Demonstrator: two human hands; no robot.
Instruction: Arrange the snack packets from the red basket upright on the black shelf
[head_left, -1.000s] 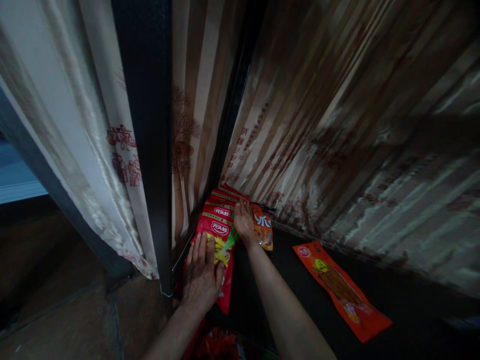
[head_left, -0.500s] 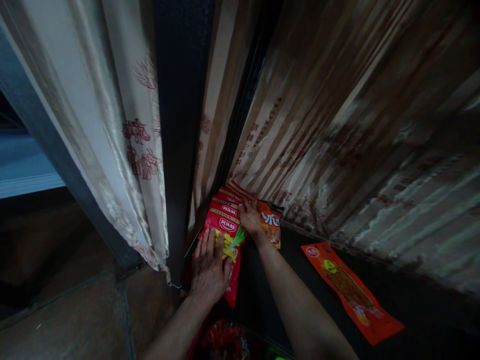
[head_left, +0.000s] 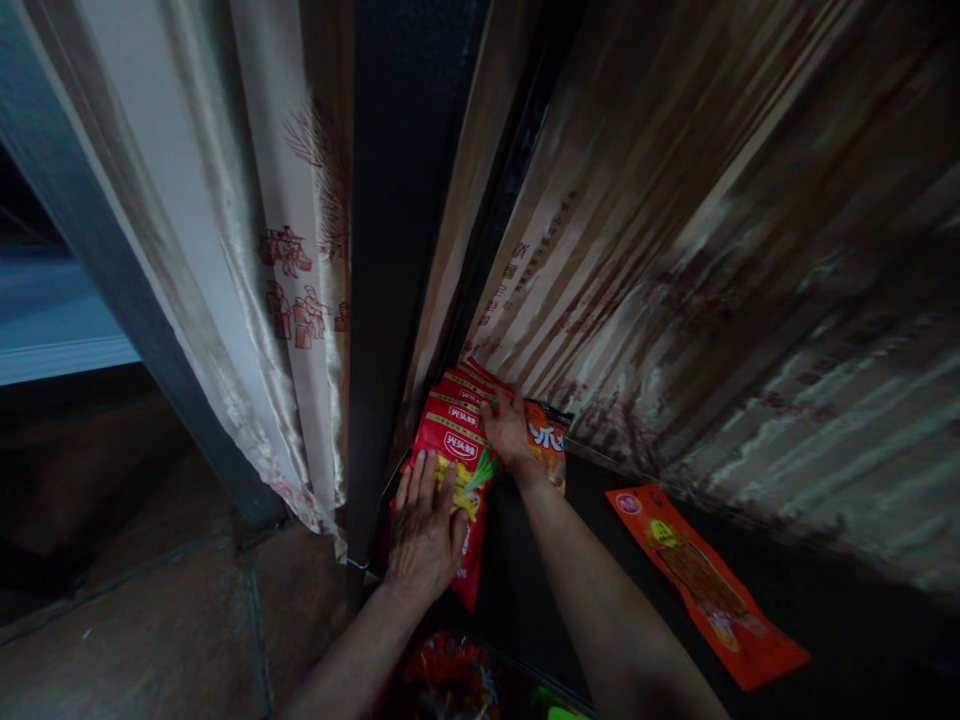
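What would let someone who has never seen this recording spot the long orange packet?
Start at the big pale curtain on the right, then drop to the dark surface at its foot. The long orange packet slants there, to the right of the right hand. Long, narrow and lying alone, it differs from the clustered red packets and shorter orange pouch.

We see red packets [head_left: 454, 432] crossed by gold bands, with white lettering and yellow and green artwork. Beside them, an orange bag [head_left: 553, 462] carries white lettering. A long packet [head_left: 705, 585] is bright orange-red, with a yellow-green oval and a brown panel. We find cream curtains [head_left: 214, 160] printed with dark red line drawings, a black post [head_left: 401, 180], and brown floor tiles [head_left: 165, 630].
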